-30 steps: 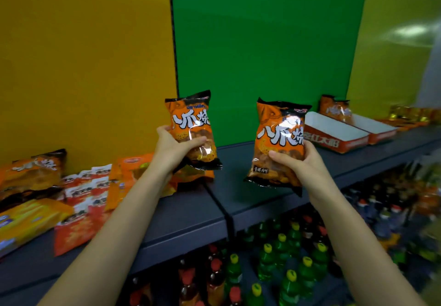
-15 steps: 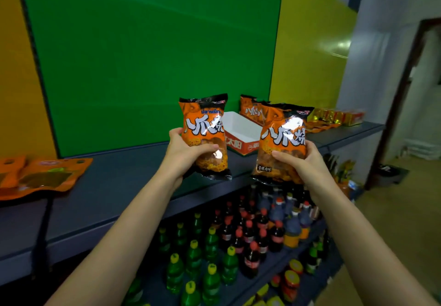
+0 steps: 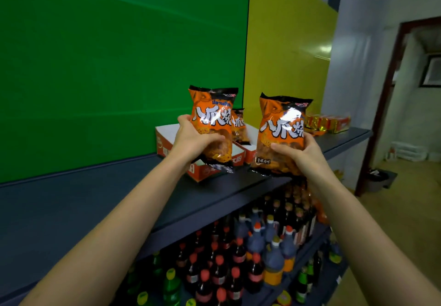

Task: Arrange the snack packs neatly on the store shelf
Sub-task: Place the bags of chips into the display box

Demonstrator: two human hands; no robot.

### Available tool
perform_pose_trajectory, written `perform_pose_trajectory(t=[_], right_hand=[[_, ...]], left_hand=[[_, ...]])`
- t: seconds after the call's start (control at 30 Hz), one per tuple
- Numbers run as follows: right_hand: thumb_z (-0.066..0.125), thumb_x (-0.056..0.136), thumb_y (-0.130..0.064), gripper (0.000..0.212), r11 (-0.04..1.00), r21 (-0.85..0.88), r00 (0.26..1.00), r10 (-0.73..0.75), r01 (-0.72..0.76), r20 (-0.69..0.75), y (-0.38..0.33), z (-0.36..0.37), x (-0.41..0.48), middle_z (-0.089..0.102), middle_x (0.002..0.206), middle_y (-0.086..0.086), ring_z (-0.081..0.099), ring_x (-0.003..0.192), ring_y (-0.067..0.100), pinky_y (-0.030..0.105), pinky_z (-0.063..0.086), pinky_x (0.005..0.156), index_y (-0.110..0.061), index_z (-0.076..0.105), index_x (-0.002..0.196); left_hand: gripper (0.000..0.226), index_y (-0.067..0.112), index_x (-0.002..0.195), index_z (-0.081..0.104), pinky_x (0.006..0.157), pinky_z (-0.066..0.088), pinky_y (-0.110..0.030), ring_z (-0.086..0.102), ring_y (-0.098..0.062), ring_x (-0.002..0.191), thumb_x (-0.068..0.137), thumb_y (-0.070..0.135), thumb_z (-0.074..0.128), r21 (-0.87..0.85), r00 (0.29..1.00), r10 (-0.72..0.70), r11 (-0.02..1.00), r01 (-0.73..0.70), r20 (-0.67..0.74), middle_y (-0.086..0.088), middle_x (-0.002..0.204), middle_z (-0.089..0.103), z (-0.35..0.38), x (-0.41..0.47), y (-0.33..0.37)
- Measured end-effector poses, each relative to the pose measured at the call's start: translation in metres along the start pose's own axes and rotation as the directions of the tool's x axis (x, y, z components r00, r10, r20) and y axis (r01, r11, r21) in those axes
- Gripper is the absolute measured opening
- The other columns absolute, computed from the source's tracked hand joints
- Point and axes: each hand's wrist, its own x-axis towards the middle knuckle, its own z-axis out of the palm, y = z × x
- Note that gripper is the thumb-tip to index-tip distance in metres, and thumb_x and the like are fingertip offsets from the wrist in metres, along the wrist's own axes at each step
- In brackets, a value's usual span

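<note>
My left grip (image 3: 191, 138) is curled round the lower half of a glossy orange-and-black foil snack pack (image 3: 212, 114). The pack is upright and held in the air over the front of an open red-and-white cardboard display tray (image 3: 163, 143). At its 3 o'clock, my right grip (image 3: 303, 155) clasps a second matching orange foil pack (image 3: 281, 126), also upright, with its bottom seam just above the front edge of the dark grey store shelf (image 3: 95, 200).

Neither pack is set down yet. Behind the gap between them, a third orange pack (image 3: 239, 124) already stands among the trays. I cannot tell which tray holds it.

I judge the job early: one pack placed, two in hand, and white card still showing in the tray. Gold-and-red wrapped packs (image 3: 327, 122) lie at 2 o'clock, and bottled drinks (image 3: 269, 253) fill the shelf at 6 o'clock.
</note>
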Motion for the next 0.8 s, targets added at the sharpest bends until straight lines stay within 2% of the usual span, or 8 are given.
perform_pose_trajectory(t=[0.1, 0.13, 0.17, 0.27, 0.33, 0.5, 0.67, 0.8], right_hand=[[0.08, 0.07, -0.024, 0.083, 1.0, 0.006, 1.0, -0.026, 0.026, 0.006, -0.003, 0.006, 0.014, 0.056, 0.13, 0.004, 0.058, 0.112, 0.023, 0.04, 0.05, 0.096, -0.016, 0.035, 0.139], [0.08, 0.07, -0.024, 0.085, 1.0, -0.007, 1.0, -0.016, 0.016, 0.018, 0.007, -0.002, 0.056, 0.054, 0.131, 0.004, 0.057, 0.113, 0.023, 0.04, 0.05, 0.095, -0.015, 0.033, 0.141], [0.079, 0.071, -0.024, 0.087, 1.0, -0.015, 0.999, -0.009, 0.009, 0.03, 0.015, -0.011, 0.097, 0.053, 0.132, 0.003, 0.057, 0.113, 0.022, 0.038, 0.051, 0.093, -0.014, 0.031, 0.142], [0.076, 0.075, -0.019, 0.083, 0.999, 0.002, 0.997, -0.041, 0.041, 0.057, 0.011, -0.007, 0.11, 0.049, 0.12, -0.006, 0.054, 0.101, 0.014, 0.025, 0.049, 0.077, -0.012, 0.028, 0.143], [0.074, 0.078, -0.018, 0.081, 0.997, 0.019, 0.996, -0.082, 0.081, 0.046, 0.011, -0.012, 0.125, 0.044, 0.113, -0.008, 0.049, 0.098, 0.011, 0.026, 0.044, 0.08, -0.012, 0.027, 0.144], [0.077, 0.073, -0.024, 0.078, 0.998, 0.032, 0.997, -0.056, 0.054, 0.049, 0.035, -0.027, 0.195, 0.056, 0.128, 0.003, 0.057, 0.11, 0.021, 0.037, 0.049, 0.092, -0.015, 0.036, 0.139], [0.077, 0.073, -0.026, 0.081, 0.995, 0.081, 0.985, -0.069, 0.056, 0.156, 0.057, -0.034, 0.259, 0.054, 0.132, 0.003, 0.057, 0.113, 0.02, 0.031, 0.049, 0.085, -0.014, 0.035, 0.14], [0.077, 0.074, -0.024, 0.076, 0.988, 0.14, 0.97, -0.09, 0.059, 0.226, 0.068, -0.038, 0.306, 0.056, 0.129, 0.002, 0.057, 0.112, 0.02, 0.029, 0.047, 0.085, -0.014, 0.038, 0.138]], left_hand=[[0.094, 0.011, 0.137, 0.018, 0.099, 0.047, -0.044, 0.054, -0.028, 0.114, 0.067, 0.015, 0.081, -0.014, 1.0, 0.007, 1.0, -0.007, 0.01, -0.012, 0.131, 0.047, 0.0, 0.012, 0.01], [0.094, 0.011, 0.137, 0.019, 0.098, 0.047, -0.044, 0.053, -0.029, 0.114, 0.067, 0.014, 0.081, 0.005, 1.0, 0.013, 1.0, -0.013, -0.017, -0.012, 0.131, 0.046, 0.029, 0.044, 0.007], [0.093, 0.011, 0.136, 0.019, 0.098, 0.047, -0.045, 0.053, -0.029, 0.114, 0.067, 0.013, 0.081, 0.008, 0.998, 0.01, 1.0, -0.01, -0.064, -0.013, 0.131, 0.046, 0.056, 0.078, 0.003], [0.092, 0.012, 0.134, 0.02, 0.096, 0.048, -0.046, 0.053, -0.029, 0.114, 0.067, 0.01, 0.081, -0.039, 0.998, -0.006, 0.999, 0.004, -0.064, -0.012, 0.129, 0.046, 0.054, 0.09, 0.005], [0.088, 0.014, 0.13, 0.022, 0.095, 0.048, -0.049, 0.054, -0.031, 0.112, 0.066, 0.008, 0.082, -0.066, 0.996, -0.014, 0.998, 0.008, -0.087, -0.012, 0.129, 0.047, 0.061, 0.104, 0.0], [0.067, 0.016, 0.11, 0.022, 0.094, 0.05, -0.05, 0.058, -0.031, 0.109, 0.072, 0.006, 0.076, -0.098, 0.99, -0.034, 0.995, 0.02, -0.137, -0.014, 0.126, 0.049, 0.099, 0.144, -0.015], [0.068, 0.016, 0.114, 0.021, 0.095, 0.049, -0.048, 0.058, -0.029, 0.107, 0.074, 0.008, 0.075, -0.058, 0.971, -0.03, 0.998, 0.017, -0.236, -0.008, 0.117, 0.05, 0.134, 0.177, -0.027], [0.085, 0.011, 0.133, 0.018, 0.098, 0.047, -0.046, 0.056, -0.028, 0.111, 0.072, 0.01, 0.077, -0.007, 0.951, -0.028, 1.0, 0.027, -0.308, -0.01, 0.124, 0.049, 0.159, 0.198, -0.036]])
